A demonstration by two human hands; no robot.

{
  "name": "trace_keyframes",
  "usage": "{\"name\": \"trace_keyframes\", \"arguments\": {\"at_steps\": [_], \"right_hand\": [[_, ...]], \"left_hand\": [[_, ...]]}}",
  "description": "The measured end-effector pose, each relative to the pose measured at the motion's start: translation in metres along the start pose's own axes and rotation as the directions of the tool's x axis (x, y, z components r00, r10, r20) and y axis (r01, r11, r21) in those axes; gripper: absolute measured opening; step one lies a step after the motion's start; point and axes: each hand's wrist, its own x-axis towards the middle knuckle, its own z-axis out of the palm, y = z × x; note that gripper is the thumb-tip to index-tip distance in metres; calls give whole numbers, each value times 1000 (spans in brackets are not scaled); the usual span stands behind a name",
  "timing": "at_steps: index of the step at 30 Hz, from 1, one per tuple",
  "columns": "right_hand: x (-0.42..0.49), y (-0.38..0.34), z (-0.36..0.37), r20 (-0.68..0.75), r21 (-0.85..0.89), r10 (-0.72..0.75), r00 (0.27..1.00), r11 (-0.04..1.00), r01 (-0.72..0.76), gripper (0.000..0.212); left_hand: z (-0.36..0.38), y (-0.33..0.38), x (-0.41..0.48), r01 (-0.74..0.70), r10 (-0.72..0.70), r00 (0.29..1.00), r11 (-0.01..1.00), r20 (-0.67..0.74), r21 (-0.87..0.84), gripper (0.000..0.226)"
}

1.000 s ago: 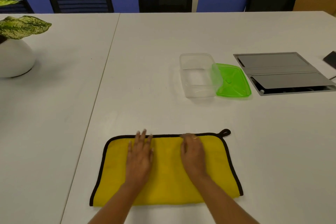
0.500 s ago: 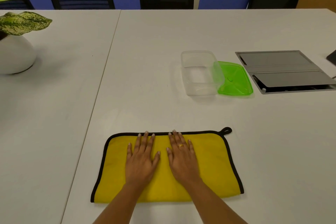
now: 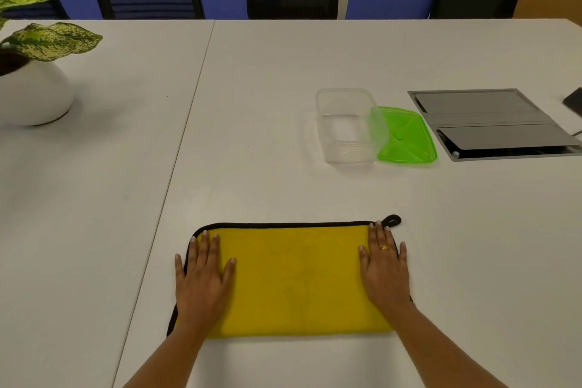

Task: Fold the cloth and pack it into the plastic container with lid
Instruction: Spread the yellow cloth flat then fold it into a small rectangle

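Both hands, left hand [image 3: 203, 277] and right hand [image 3: 384, 271], lie flat and open on the cloth [image 3: 293, 277], grasping nothing. A thick fold may not fit the container [image 3: 346, 126].

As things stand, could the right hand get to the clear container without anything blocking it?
Probably yes. The right hand lies flat on the yellow cloth, and only bare table lies between it and the open container; the green lid sits beside it.

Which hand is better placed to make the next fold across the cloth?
Probably the right hand: it lies flat at the yellow cloth's end by the loop, nearer the clear container. The left hand could pin the other end.
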Motion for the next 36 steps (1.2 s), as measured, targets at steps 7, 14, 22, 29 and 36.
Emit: {"name": "trace_keyframes", "arguments": {"at_steps": [7, 14, 22, 29, 36], "right_hand": [[-45, -89, 14, -61, 99, -128, 990, 986, 134, 58], [-74, -110, 31, 89, 96, -212, 973, 974, 204, 46], [-72, -84, 27, 75, 17, -192, 979, 981, 191, 55], [-65, -24, 12, 61, 4, -115, 991, 993, 115, 61], [-66, 23, -3, 48, 22, 7, 999, 1000, -8, 74]], "left_hand": [[16, 75, -24, -147, 151, 987, 986, 52, -81, 69], [40, 73, -46, -152, 152, 988, 988, 1, 24, 56], [30, 57, -49, -137, 135, 990, 989, 40, 47, 60], [21, 9, -55, -74, 75, 997, 997, -15, 30, 68], [10, -22, -62, 17, -16, 998, 1000, -58, 2, 92]]}}
